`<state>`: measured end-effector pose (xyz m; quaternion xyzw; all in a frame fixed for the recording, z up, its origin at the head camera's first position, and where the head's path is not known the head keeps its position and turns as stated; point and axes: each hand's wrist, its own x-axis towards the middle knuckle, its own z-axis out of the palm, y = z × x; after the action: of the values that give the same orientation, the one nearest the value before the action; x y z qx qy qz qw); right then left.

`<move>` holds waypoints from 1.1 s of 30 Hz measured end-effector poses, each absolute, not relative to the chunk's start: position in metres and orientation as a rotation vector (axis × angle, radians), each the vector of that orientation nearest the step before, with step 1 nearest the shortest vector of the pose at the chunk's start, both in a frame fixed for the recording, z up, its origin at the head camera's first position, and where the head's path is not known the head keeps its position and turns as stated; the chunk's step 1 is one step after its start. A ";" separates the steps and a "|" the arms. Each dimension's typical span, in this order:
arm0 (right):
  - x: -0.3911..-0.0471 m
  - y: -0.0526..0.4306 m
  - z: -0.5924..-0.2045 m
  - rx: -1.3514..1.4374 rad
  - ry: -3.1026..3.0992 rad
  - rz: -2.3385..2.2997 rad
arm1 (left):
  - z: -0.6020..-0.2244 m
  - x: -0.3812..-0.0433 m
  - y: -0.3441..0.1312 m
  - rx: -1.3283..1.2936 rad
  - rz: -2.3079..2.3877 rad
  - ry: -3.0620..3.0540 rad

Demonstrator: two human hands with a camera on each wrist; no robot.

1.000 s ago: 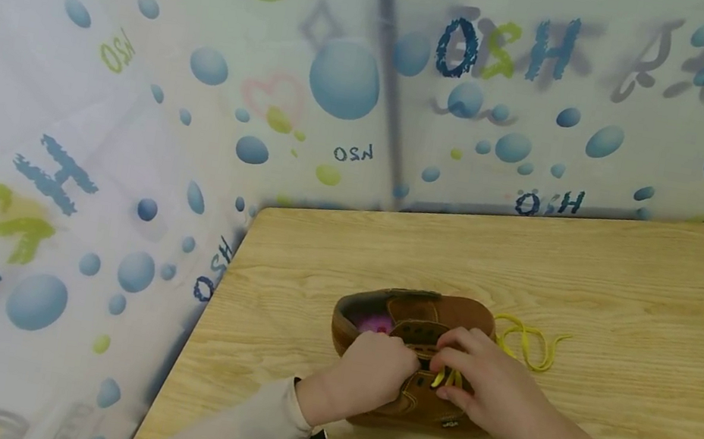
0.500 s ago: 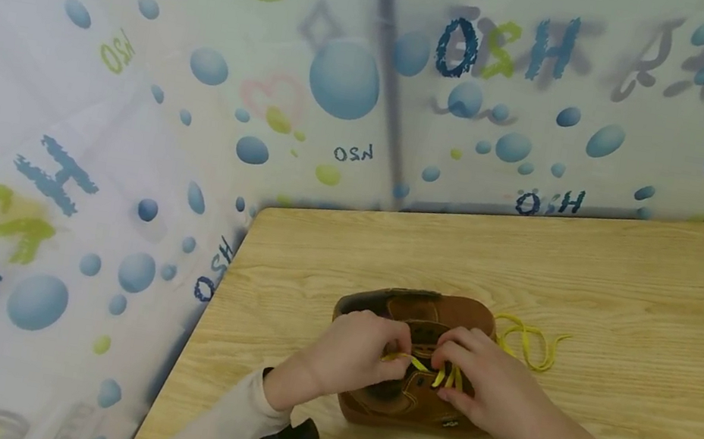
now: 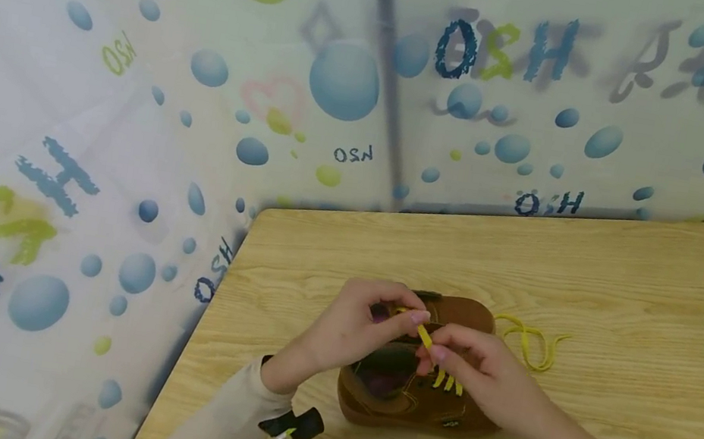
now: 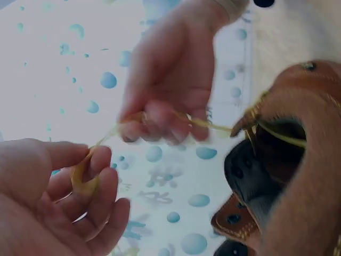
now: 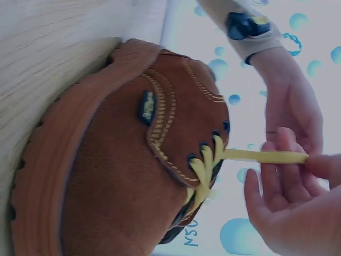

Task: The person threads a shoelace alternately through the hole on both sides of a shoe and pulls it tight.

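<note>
Two brown leather shoes stand side by side, toes to the right. Above the opening of the near shoe (image 3: 459, 418), my left hand (image 3: 352, 327) pinches a yellow shoelace (image 3: 425, 336) between thumb and fingers. My right hand (image 3: 490, 372) pinches the same lace a little further along, towards the eyelets. In the right wrist view the lace runs taut from an eyelet of the shoe (image 5: 117, 154) to the fingers. Several crossed yellow rows show nearer the toe. The left wrist view shows the lace end curling inside my left hand (image 4: 69, 192). The far shoe (image 3: 465, 311) is partly hidden behind my hands.
A loose loop of yellow lace (image 3: 528, 346) lies on the wooden table (image 3: 641, 311), right of the far shoe's toe. A patterned wall covering (image 3: 346, 80) rises behind and left of the table. Dark bands with small devices (image 3: 295, 423) sit on both wrists.
My left hand has risen from the near shoe's opening, drawing the lace up and away. My right hand has shifted from the laced rows to pinch the lace beside the left.
</note>
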<state>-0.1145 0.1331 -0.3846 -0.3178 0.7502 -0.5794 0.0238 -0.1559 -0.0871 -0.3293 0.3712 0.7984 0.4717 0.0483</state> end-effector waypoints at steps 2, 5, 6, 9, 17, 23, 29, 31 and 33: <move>-0.115 0.134 -0.380 -0.897 2.212 -1.938 | -0.332 -0.158 -0.087 1.115 1.430 2.504; -0.116 0.137 -0.376 -0.760 2.173 -2.024 | -0.337 -0.162 -0.088 1.124 1.335 2.575; -0.116 0.138 -0.375 -0.700 2.164 -2.028 | -0.340 -0.164 -0.088 1.144 1.277 2.599; -0.118 0.141 -0.373 -0.549 2.161 -2.000 | -0.347 -0.167 -0.087 1.222 1.024 2.684; -0.128 0.149 -0.366 -0.493 2.234 -2.016 | -0.359 -0.167 -0.082 1.500 0.321 2.744; -0.136 0.151 -0.369 -0.510 2.421 -1.747 | -0.360 -0.166 -0.080 1.538 0.231 2.757; -0.142 0.150 -0.379 -0.598 2.618 -1.436 | -0.360 -0.165 -0.079 1.547 0.185 2.783; -0.143 0.149 -0.381 -0.657 2.685 -1.375 | -0.360 -0.164 -0.079 1.549 0.190 2.790; -0.145 0.148 -0.384 -0.725 2.747 -1.325 | -0.360 -0.164 -0.079 1.547 0.200 2.795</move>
<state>-0.1445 0.1484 -0.3837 -0.2313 0.8762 -0.4227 0.0035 -0.1639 -0.0792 -0.3601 0.4832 0.8728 0.0623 -0.0298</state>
